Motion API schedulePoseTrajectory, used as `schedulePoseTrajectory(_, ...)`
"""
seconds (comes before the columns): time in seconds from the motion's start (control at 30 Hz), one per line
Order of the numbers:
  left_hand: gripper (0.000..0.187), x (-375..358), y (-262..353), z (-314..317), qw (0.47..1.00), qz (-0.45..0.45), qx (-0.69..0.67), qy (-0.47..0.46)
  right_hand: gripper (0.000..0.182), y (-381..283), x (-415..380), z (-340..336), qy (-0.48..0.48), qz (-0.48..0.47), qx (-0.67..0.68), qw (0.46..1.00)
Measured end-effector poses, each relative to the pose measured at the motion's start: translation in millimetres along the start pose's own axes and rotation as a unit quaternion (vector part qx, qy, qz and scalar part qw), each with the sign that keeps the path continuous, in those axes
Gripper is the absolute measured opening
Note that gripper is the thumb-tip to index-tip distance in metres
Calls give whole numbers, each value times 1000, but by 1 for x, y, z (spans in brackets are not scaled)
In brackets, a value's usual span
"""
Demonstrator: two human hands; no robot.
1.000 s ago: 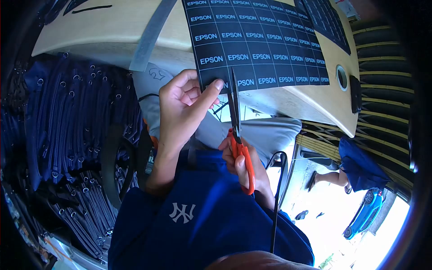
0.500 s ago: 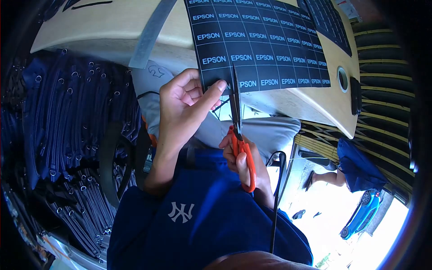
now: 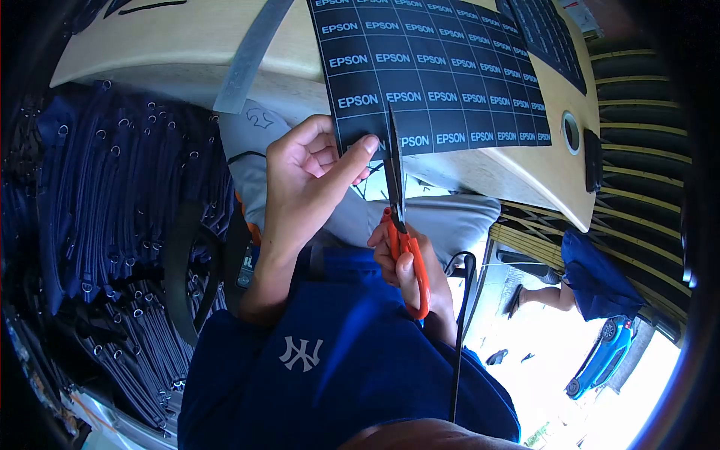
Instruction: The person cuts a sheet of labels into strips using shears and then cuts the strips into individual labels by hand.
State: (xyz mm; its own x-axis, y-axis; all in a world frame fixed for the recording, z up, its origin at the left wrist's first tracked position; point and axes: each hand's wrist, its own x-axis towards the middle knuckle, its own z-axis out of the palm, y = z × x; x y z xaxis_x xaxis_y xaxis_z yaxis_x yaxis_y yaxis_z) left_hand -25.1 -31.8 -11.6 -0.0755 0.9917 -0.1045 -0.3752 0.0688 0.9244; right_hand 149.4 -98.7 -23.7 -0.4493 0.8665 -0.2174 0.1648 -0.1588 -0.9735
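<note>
A black sheet [image 3: 442,75] printed with rows of white EPSON labels lies over the table's front edge. My left hand [image 3: 315,169] pinches its lower left corner, thumb on top. In my right hand [image 3: 412,266] are scissors [image 3: 397,202] with orange handles, pointing away from me. Their blades are at the sheet's lower edge, between the first and second label columns, with one blade lying over the sheet. The other blade is partly hidden.
A pale table [image 3: 187,45] bears a translucent strip [image 3: 251,56] and another dark printed sheet [image 3: 551,45]. Dark blue straps with metal rings [image 3: 135,165] hang at the left. At the right are a slatted gate [image 3: 637,157], a person's leg [image 3: 547,298] and a blue car [image 3: 602,356].
The scissors and my right hand have shifted very slightly to the right. My left hand keeps its hold on the sheet.
</note>
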Motion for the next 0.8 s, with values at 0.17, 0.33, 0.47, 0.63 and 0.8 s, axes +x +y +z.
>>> schedulePoseTrajectory(0.17, 18, 0, -2, -1, 1000, 1, 2, -6, 68, -1, 0, 0, 2, 20, 1, 1000)
schedulePoseTrajectory(0.33, 17, 0, -2, -1, 1000, 0, -3, -7, 66, 3, 0, -1, -7, -2, 18, 1000)
schedulePoseTrajectory(0.47, 18, 0, -1, 0, 1000, 0, -7, -7, 65, 1, 1, -1, -8, 0, 17, 1000)
schedulePoseTrajectory(0.63, 18, -1, -1, -1, 1000, -4, -4, 0, 65, -3, 2, -1, -1, 7, 6, 1000)
schedulePoseTrajectory(0.8, 19, 0, 0, 0, 1000, -7, -11, 3, 74, -12, 0, 7, 14, 77, 54, 995)
